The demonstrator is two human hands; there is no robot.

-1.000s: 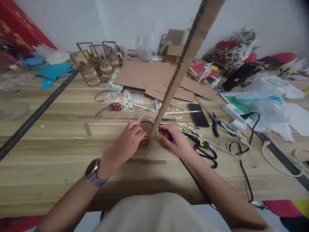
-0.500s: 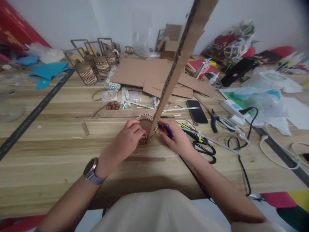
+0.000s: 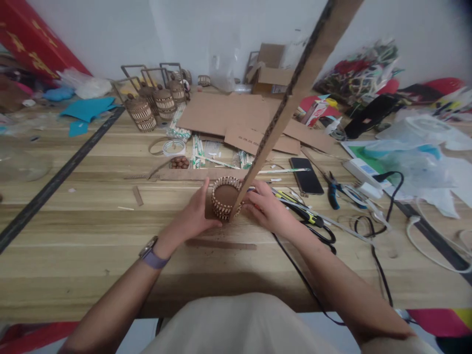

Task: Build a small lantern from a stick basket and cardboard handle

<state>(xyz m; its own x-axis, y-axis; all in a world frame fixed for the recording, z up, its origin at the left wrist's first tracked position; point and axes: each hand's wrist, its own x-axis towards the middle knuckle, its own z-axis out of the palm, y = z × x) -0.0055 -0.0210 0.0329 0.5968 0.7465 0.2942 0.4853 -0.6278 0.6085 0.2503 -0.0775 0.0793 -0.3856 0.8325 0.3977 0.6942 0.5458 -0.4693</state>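
A small round basket (image 3: 225,194) of pale and dark short sticks with a brown cardboard base stands on the table. A long cardboard strip (image 3: 283,115) rises from its right side and slants up to the right. My left hand (image 3: 194,211) curves round the basket's left side, thumb and fingers apart. On the right, my right hand (image 3: 266,204) is closed beside the strip's lower end, round a blue-and-red tool (image 3: 251,189) that is mostly hidden by the fingers. A black cord (image 3: 291,263) runs from below this hand to the table's front edge.
Black-handled scissors (image 3: 320,233), pliers (image 3: 334,191) and a phone (image 3: 306,176) lie to the right. Behind are a bowl of brown beads (image 3: 179,162), cardboard sheets (image 3: 221,113) and several lidded baskets (image 3: 140,115). A short cardboard strip (image 3: 221,244) lies in front.
My left hand has let go of the basket's rim and opened out along its left side. The right fingers have closed in by the strip, covering more of the tool. The view has shifted slightly.
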